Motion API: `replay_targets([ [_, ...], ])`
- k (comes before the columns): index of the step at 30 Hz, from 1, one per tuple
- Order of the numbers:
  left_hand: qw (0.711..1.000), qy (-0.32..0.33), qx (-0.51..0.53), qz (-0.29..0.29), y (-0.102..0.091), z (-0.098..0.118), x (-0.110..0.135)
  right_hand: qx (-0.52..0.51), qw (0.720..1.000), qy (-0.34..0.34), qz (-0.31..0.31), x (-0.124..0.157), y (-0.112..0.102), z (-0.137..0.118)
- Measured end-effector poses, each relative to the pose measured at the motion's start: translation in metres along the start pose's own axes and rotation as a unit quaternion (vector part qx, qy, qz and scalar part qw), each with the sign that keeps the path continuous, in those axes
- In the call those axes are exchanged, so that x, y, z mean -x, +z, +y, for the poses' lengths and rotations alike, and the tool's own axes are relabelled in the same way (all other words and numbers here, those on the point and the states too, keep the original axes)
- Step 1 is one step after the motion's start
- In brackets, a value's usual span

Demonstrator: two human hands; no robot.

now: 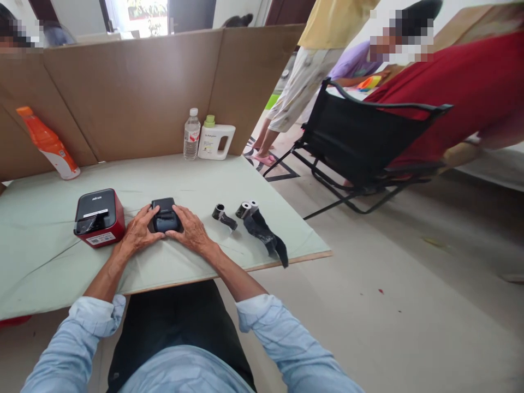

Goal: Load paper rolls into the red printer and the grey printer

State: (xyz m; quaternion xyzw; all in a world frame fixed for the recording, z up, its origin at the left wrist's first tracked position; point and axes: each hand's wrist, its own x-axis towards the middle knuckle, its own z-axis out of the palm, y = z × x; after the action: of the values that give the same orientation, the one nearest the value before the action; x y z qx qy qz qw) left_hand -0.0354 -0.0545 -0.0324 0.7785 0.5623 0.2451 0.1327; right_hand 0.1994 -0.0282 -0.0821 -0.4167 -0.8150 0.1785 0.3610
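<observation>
A small black printer (165, 215) lies on the pale green table (49, 256) in front of me. My left hand (138, 232) grips its left side with curled fingers. My right hand (190, 229) grips its right side, thumb on the front edge. To the left stands a red and black label printer (99, 218), apart from my hands. To the right lie a small roll with a black strip (223, 215) and two rolls with a long black unwound strip (262, 229) reaching the table's front edge.
An orange bottle (48, 143) leans on the cardboard wall (131, 93) at the far left. A water bottle (191, 135) and a white jug (216, 141) stand at the back. A black folding chair (368, 142) and other people are to the right.
</observation>
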Motion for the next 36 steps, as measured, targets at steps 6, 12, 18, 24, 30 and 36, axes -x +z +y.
replay_targets([
  [6,1.0,-0.006,-0.002,-0.01,0.001,0.003,0.0,0.008,1.0,-0.003,-0.002,0.0,-0.001,-0.003],
  [12,0.999,-0.005,0.017,-0.033,-0.001,0.003,-0.01,0.033,0.999,-0.001,-0.002,-0.002,0.0,-0.008],
  [18,0.997,0.024,0.039,-0.064,-0.004,-0.007,-0.035,0.035,0.999,-0.003,-0.002,-0.004,0.0,-0.011],
  [24,0.997,0.054,0.045,-0.027,-0.005,-0.014,-0.044,0.022,0.999,0.004,0.048,-0.009,-0.001,-0.014],
  [30,0.999,0.021,0.03,0.033,-0.013,-0.014,-0.062,0.045,0.998,-0.023,0.049,-0.01,-0.006,-0.021],
  [36,0.999,0.009,0.026,0.025,0.009,0.015,-0.109,0.092,0.992,0.01,-0.085,-0.01,-0.014,-0.032],
])
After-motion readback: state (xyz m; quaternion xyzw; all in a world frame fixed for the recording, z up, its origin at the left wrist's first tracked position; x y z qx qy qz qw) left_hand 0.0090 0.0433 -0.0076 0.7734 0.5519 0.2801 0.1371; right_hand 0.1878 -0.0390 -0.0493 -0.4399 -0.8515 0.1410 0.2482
